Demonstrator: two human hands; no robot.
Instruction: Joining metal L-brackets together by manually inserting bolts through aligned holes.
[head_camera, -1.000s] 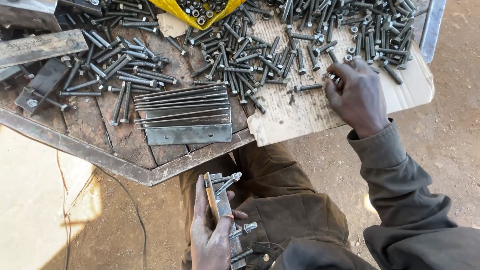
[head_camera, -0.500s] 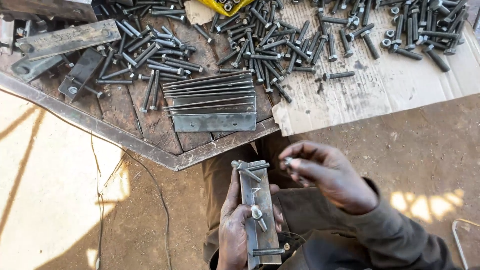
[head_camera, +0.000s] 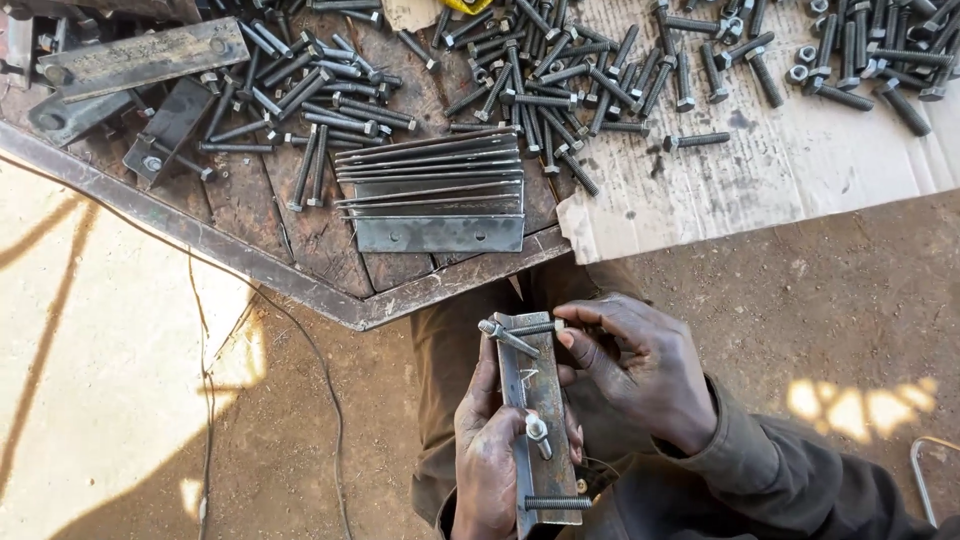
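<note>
Lower centre of frame: left hand clasped around metal bar fitted with bolts. Just right: right hand pinching bolt at bar's top end. Upper frame: tabletop carrying stacked plates, loose bolts, cardboard.

The right hand has left the bolts on the desk. It now pinches a bolt at the top of the metal bar, raised in the left hand.
</note>
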